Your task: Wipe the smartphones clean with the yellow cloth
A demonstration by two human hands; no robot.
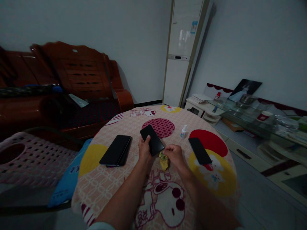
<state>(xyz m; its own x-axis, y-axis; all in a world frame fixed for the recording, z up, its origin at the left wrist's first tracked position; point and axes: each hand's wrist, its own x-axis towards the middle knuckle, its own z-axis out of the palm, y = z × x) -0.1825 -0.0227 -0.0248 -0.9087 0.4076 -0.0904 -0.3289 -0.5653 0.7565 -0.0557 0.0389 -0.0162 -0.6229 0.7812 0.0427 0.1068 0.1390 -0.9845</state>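
Note:
My left hand [145, 149] grips a black smartphone [153, 140] near its left edge, thumb over the dark screen, above the middle of the table. At the phone's lower right corner, my right hand [174, 154] is closed with its fingers pinched on a crumpled yellow cloth [164, 162], which hangs below the fingertips. Left of my hands lies a stack of black phones or tablets [116, 150]. Another black phone [200, 150] rests flat to the right. Behind my right hand stands a small white spray bottle [184, 131], upright.
A patterned cloth covers the round table [96, 179]. Beyond it are a wooden sofa [79, 73] at left and a tall white air conditioner [177, 73]. A glass-topped cabinet [249, 111] runs along the right. A woven chair [31, 163] and a blue bag [69, 179] sit at lower left.

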